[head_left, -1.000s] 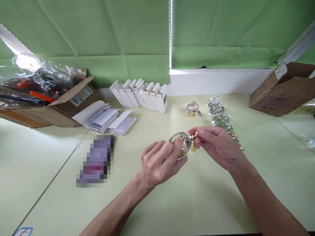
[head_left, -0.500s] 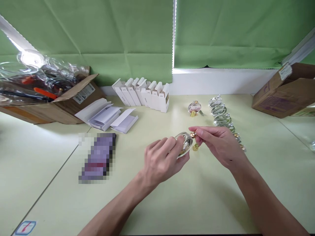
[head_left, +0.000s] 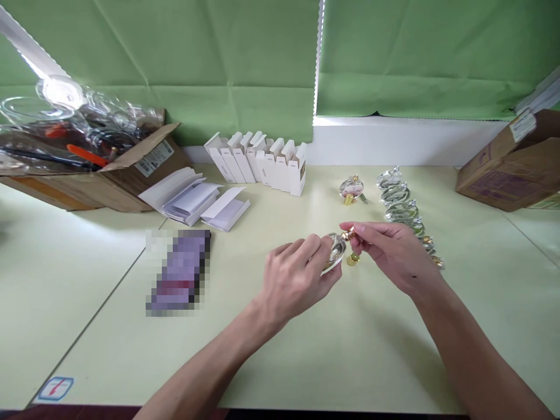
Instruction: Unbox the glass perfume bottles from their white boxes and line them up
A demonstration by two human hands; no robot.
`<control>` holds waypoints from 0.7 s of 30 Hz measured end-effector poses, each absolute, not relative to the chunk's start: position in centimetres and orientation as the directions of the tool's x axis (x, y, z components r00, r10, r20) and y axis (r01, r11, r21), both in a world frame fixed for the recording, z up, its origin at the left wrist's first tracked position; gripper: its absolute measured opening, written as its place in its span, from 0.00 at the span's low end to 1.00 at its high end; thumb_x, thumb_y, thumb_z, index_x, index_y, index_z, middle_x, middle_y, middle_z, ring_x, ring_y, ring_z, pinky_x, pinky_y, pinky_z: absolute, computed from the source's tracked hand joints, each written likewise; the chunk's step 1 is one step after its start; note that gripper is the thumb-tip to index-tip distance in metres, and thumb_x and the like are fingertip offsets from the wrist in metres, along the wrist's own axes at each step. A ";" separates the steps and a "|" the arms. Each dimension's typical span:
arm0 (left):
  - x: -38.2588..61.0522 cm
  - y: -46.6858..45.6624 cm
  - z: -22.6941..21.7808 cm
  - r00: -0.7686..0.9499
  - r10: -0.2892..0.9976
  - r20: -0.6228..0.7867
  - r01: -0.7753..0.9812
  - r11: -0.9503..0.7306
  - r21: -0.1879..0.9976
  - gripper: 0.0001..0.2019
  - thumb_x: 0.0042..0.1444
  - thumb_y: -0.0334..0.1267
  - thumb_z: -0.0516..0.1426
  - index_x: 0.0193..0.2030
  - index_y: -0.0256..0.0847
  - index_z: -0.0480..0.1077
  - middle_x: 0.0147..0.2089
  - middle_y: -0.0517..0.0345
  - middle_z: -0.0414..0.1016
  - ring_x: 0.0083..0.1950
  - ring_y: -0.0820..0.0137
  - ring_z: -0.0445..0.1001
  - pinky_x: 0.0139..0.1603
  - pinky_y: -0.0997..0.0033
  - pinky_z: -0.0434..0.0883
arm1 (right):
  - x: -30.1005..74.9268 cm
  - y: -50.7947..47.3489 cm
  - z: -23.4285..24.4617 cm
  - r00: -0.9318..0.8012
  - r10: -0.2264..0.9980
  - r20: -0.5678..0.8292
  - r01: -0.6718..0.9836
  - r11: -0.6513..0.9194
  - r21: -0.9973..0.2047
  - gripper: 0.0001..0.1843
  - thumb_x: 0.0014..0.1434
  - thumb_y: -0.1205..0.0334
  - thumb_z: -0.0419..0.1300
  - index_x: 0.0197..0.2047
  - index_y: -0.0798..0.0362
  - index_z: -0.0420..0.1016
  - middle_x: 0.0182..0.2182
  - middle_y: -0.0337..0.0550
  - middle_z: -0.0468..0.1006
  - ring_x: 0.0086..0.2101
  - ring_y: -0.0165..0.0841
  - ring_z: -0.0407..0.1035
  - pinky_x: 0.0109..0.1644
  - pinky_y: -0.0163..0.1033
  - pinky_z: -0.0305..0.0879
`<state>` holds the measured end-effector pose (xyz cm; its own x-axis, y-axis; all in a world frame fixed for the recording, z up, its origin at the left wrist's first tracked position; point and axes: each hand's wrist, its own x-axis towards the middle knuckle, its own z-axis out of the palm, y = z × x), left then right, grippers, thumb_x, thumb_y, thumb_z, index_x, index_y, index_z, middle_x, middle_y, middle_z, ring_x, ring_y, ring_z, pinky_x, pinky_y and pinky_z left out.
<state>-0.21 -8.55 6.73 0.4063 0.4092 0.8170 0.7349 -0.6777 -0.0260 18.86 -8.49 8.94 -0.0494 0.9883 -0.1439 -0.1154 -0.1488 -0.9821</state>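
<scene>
My left hand [head_left: 301, 274] is closed around a clear round glass perfume bottle [head_left: 336, 251], tilted with its neck toward the right. At that neck, my right hand [head_left: 391, 251] pinches a small gold collar [head_left: 349, 234] between thumb and fingertips. Just below the fingers a gold cap [head_left: 353, 259] rests on the table. Farther back lies another round bottle [head_left: 351, 186] with a gold cap [head_left: 349, 199] in front of it. A row of several similar glass bottles [head_left: 396, 193] runs behind my right hand, which partly hides the nearer ones.
Several white cartons [head_left: 262, 163] stand along the wall, with folded white papers [head_left: 188, 201] left of them. A blurred purple item [head_left: 181, 268] lies at left. An open cardboard box [head_left: 131, 186] holds plastic-wrapped goods; another cardboard box [head_left: 503, 169] stands at right.
The view has shifted slightly, so everything appears a little farther right and higher. Both hands keep their grip; the right fingers have moved slightly on the gold neck piece.
</scene>
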 end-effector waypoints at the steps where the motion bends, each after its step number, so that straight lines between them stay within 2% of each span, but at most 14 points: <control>1: -0.2 -8.6 6.7 0.407 0.411 0.815 0.736 -0.677 -0.026 0.03 0.55 0.31 0.59 0.37 0.39 0.73 0.26 0.66 0.68 0.22 0.78 0.66 0.21 0.71 0.57 | 18.9 -8.5 9.0 -0.049 0.988 -0.148 -0.120 -0.153 -0.981 0.17 0.50 0.45 0.72 0.31 0.52 0.86 0.28 0.44 0.76 0.31 0.32 0.64 0.39 0.43 0.64; 10: -0.2 -8.5 6.7 0.413 0.426 0.805 0.744 -0.668 -0.028 0.03 0.56 0.31 0.58 0.37 0.40 0.73 0.26 0.65 0.67 0.22 0.78 0.66 0.22 0.72 0.57 | 19.0 -8.4 8.8 -0.038 0.987 -0.156 -0.085 -0.159 -0.984 0.20 0.51 0.45 0.71 0.39 0.51 0.87 0.28 0.43 0.76 0.31 0.32 0.65 0.40 0.43 0.65; 17: -0.2 -8.4 6.4 0.420 0.427 0.801 0.742 -0.670 -0.032 0.03 0.55 0.31 0.58 0.37 0.39 0.73 0.26 0.66 0.67 0.22 0.78 0.66 0.21 0.71 0.56 | 19.2 -8.3 8.1 -0.002 0.997 -0.080 0.002 -0.080 -0.997 0.17 0.52 0.45 0.71 0.37 0.50 0.87 0.31 0.45 0.79 0.34 0.35 0.68 0.43 0.45 0.66; 21: -0.2 -8.3 6.2 0.421 0.424 0.802 0.745 -0.666 -0.039 0.03 0.54 0.32 0.59 0.36 0.39 0.74 0.26 0.65 0.68 0.22 0.78 0.66 0.21 0.71 0.57 | 19.1 -8.3 8.2 0.035 0.999 -0.041 0.095 -0.044 -0.994 0.17 0.53 0.45 0.70 0.39 0.48 0.87 0.30 0.44 0.79 0.35 0.36 0.70 0.40 0.44 0.67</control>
